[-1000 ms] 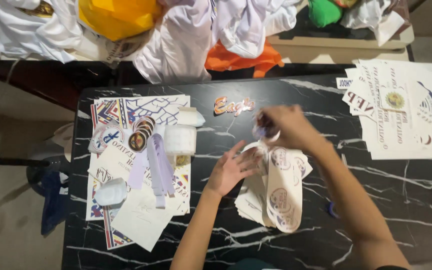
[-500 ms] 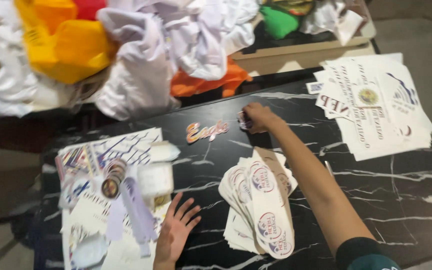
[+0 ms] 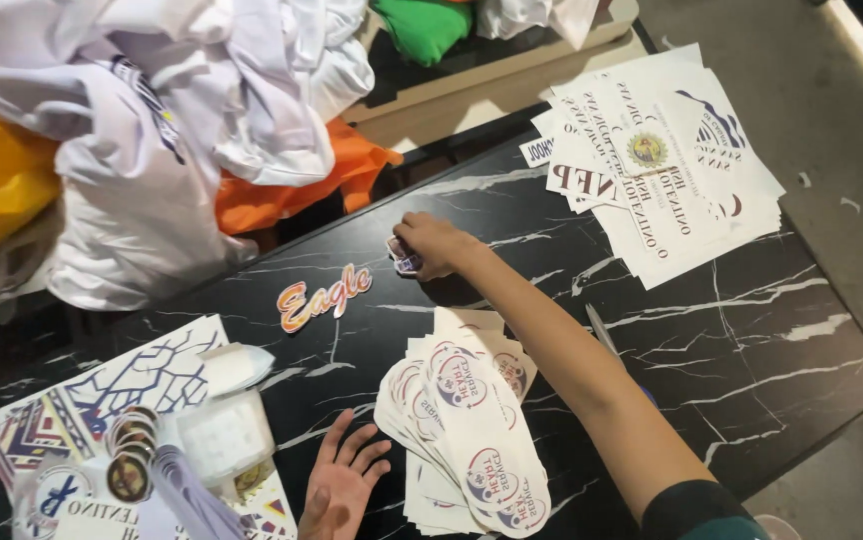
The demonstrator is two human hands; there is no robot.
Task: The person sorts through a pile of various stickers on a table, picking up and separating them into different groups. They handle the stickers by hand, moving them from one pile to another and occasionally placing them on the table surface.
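Observation:
My right hand point(image 3: 434, 243) reaches far across the black marble table point(image 3: 752, 350) and is closed on a small round printed sticker point(image 3: 402, 258), pressing it to the tabletop. My left hand point(image 3: 342, 482) rests flat at the near edge with fingers spread, holding nothing, just left of a fanned stack of cut-out printed badges point(image 3: 467, 430). An orange cut-out word sticker point(image 3: 324, 296) lies to the left of my right hand.
Printed paper sheets point(image 3: 667, 165) are stacked at the far right. At the near left lie patterned sheets point(image 3: 102, 395), a clear small box point(image 3: 227, 440) and round badges point(image 3: 130, 455). White, orange and yellow garments point(image 3: 182, 130) are piled beyond the table.
My right hand has reached farther away from the badge stack to the table's far side with the small sticker. My left hand left the stack and now rests flat near the front edge.

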